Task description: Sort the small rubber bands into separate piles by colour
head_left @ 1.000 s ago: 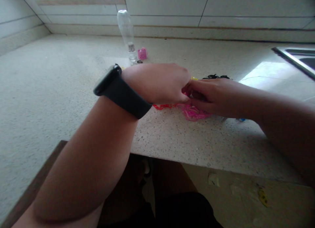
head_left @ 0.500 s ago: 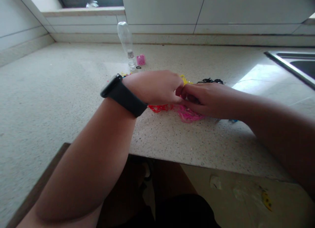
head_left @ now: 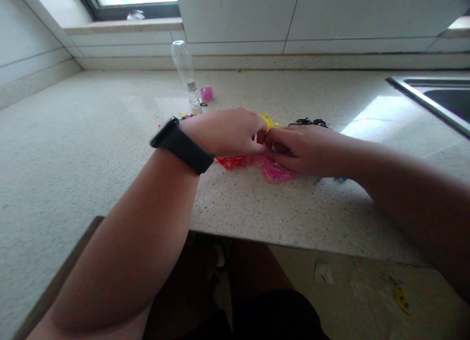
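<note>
My left hand [head_left: 235, 132], with a black watch [head_left: 183, 144] on its wrist, is closed in a pinch. Its fingertips meet those of my right hand [head_left: 303, 147], which is also closed. Whatever lies between the fingertips is too small or hidden to make out. Beneath and around both hands are loose piles of small rubber bands: pink bands [head_left: 277, 172] and red bands [head_left: 232, 163] on the near side, yellow bands [head_left: 270, 120] and black bands [head_left: 310, 122] on the far side. Parts of these piles are covered by my hands.
A clear bottle [head_left: 185, 73] stands upside down behind my left hand, beside a small pink object [head_left: 207, 93]. Few blue bits [head_left: 340, 179] show under my right forearm. At the right is a metal sink [head_left: 440, 98]. The speckled counter's front edge [head_left: 293, 247] runs above my legs.
The view has tilted up and shifted slightly, so everything sits a little further left. My hands keep nearly the same pinched pose, fingertips together over the bands.
</note>
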